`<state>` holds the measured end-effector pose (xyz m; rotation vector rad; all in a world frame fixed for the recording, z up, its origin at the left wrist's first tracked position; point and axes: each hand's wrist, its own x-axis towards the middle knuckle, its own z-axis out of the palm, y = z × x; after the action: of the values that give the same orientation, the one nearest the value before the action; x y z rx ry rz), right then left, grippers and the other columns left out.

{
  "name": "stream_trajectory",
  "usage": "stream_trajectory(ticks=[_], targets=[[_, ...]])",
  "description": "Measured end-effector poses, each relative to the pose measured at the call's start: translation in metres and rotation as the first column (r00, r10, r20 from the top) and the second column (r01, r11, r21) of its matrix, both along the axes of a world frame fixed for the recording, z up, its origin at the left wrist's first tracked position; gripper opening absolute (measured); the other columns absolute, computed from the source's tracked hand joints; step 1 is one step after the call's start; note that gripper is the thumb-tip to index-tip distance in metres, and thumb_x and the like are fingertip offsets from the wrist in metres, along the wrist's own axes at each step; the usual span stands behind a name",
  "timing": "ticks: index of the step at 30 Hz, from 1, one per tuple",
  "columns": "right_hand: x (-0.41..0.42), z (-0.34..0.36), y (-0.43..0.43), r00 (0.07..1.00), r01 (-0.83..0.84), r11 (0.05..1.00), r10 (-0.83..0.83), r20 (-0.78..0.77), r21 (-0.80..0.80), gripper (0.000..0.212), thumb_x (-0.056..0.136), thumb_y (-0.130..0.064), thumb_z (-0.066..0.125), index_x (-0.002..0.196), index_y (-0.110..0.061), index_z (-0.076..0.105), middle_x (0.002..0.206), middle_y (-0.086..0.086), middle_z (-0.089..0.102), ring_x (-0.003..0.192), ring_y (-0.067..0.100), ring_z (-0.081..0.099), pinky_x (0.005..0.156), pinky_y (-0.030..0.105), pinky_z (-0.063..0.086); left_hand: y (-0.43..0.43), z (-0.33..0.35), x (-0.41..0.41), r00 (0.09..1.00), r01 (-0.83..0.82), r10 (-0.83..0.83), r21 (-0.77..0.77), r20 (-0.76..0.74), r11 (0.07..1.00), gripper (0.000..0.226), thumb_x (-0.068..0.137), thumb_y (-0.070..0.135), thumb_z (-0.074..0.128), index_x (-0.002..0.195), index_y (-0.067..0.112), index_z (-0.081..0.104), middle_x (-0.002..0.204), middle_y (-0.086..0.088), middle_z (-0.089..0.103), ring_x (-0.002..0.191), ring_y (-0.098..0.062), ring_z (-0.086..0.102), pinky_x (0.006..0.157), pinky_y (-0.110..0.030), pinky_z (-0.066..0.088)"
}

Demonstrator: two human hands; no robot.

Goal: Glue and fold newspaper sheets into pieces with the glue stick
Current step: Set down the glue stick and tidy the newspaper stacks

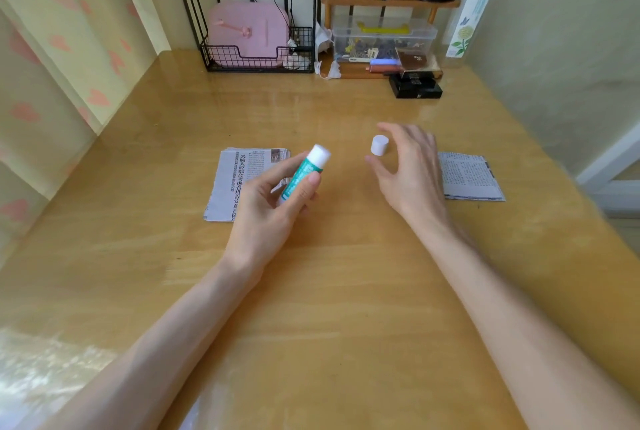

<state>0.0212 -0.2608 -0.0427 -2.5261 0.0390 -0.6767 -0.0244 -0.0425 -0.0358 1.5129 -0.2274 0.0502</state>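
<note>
A wooden tabletop (329, 291) carries the work. A stack of newspaper sheets (235, 183) lies left of centre, partly hidden behind the person's left hand. A folded newspaper piece (471, 176) lies well apart to the right, just beyond the right hand. Along the far edge stand a black wire basket (256, 59), a clear plastic box (384, 38) and a tall bottle (471, 10).

The left hand (270, 208) holds the glue stick (304, 170) above the stack, thumb and the rest curled round its teal barrel, the white end tilted up toward the middle of the tabletop. The right hand (408, 166) hovers with its fingers (398, 130) apart and loosely curved about the white cap (379, 145), which stands upright on the tabletop between forefinger and thumb. Whether any fingertip touches the cap cannot be told.

The newsprint looks thin and limp and is likely to tear, more so once it is damp with glue. It is probably best peeled from the stack by a corner, one sheet at a time. The glue stick is likely light, rigid and smooth, so the mid-barrel hold seen here suits it and keeps the tacky end clear. The cap is small and light and would roll if tipped, so a pinch on its sides should serve.
</note>
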Motion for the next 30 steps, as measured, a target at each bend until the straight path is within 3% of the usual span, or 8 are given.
stream_trajectory(ticks=[4,7,11,13,15,18,23,30], targets=[[0.018,-0.010,-0.004,0.998,0.054,0.982,-0.061,-0.034,-0.182,0.054,0.096,-0.036,0.074,0.144,-0.016,0.060,0.136,0.008,0.066,0.126,0.031,0.051,0.101,0.040,0.039,0.003,-0.002,0.000,1.000,0.014,-0.015,0.100,0.013,0.995,0.040,0.087,0.035,0.079,0.126,0.031,0.073,0.105,0.004,0.076,0.089,-0.018,0.071,0.080,-0.036,0.058],[0.022,-0.013,-0.004,0.993,0.105,0.969,-0.115,-0.033,-0.222,0.046,0.095,-0.038,0.075,0.135,-0.017,0.065,0.127,0.007,0.071,0.120,0.030,0.054,0.093,0.037,0.035,0.004,0.000,0.001,0.999,-0.028,0.024,0.100,0.038,0.995,0.029,0.085,0.035,0.081,0.112,0.031,0.075,0.103,0.002,0.076,0.095,-0.027,0.074,0.088,-0.041,0.059],[0.022,-0.007,-0.002,0.994,0.102,0.958,-0.105,0.004,-0.267,0.029,0.093,-0.031,0.079,0.117,-0.019,0.070,0.110,0.004,0.076,0.104,0.026,0.063,0.086,0.034,0.033,0.003,0.001,0.001,0.998,-0.042,0.037,0.109,0.050,0.993,0.027,0.085,0.034,0.080,0.111,0.028,0.075,0.097,0.006,0.077,0.087,-0.017,0.074,0.083,-0.036,0.059],[0.019,-0.001,0.000,0.998,0.041,0.994,-0.045,-0.039,-0.105,0.023,0.093,-0.029,0.079,0.114,-0.022,0.072,0.105,-0.003,0.077,0.092,0.018,0.069,0.082,0.032,0.046,0.003,0.000,0.002,0.998,-0.037,0.032,0.114,0.047,0.993,0.028,0.086,0.033,0.080,0.113,0.026,0.075,0.094,0.010,0.075,0.084,-0.012,0.073,0.079,-0.029,0.059],[0.008,0.013,0.005,0.993,-0.025,0.953,0.058,-0.100,0.303,0.026,0.095,-0.027,0.079,0.120,-0.024,0.073,0.107,-0.009,0.076,0.085,0.008,0.072,0.077,0.024,0.056,0.002,-0.001,0.002,0.998,-0.032,0.026,0.118,0.052,0.993,0.027,0.088,0.030,0.079,0.114,0.024,0.075,0.092,0.012,0.074,0.082,-0.009,0.072,0.075,-0.023,0.056],[-0.024,0.031,0.006,0.964,-0.113,0.646,0.255,-0.073,0.755,0.027,0.096,-0.017,0.077,0.124,-0.015,0.074,0.111,-0.001,0.078,0.092,0.012,0.077,0.084,0.023,0.060,0.002,-0.001,0.002,0.998,-0.025,0.017,0.124,0.068,0.992,0.027,0.088,0.030,0.078,0.114,0.024,0.075,0.093,0.012,0.075,0.082,-0.008,0.071,0.076,-0.020,0.054],[-0.057,0.040,0.003,0.900,-0.253,0.517,0.436,0.003,0.818,0.028,0.095,-0.014,0.077,0.123,-0.012,0.073,0.111,0.008,0.079,0.101,0.025,0.077,0.093,0.031,0.060,0.002,-0.004,0.002,0.994,-0.019,-0.001,0.185,0.107,0.982,0.030,0.089,0.034,0.078,0.116,0.022,0.076,0.098,0.007,0.077,0.087,-0.020,0.072,0.082,-0.037,0.056],[-0.061,0.035,0.009,0.862,-0.330,0.520,0.507,0.026,0.788,0.031,0.093,-0.009,0.078,0.123,-0.010,0.072,0.108,0.007,0.080,0.094,0.024,0.077,0.088,0.024,0.056,0.005,-0.004,0.003,0.994,-0.002,-0.024,0.237,0.107,0.971,0.025,0.085,0.039,0.079,0.109,0.032,0.077,0.100,0.008,0.079,0.088,-0.025,0.070,0.081,-0.039,0.054]])
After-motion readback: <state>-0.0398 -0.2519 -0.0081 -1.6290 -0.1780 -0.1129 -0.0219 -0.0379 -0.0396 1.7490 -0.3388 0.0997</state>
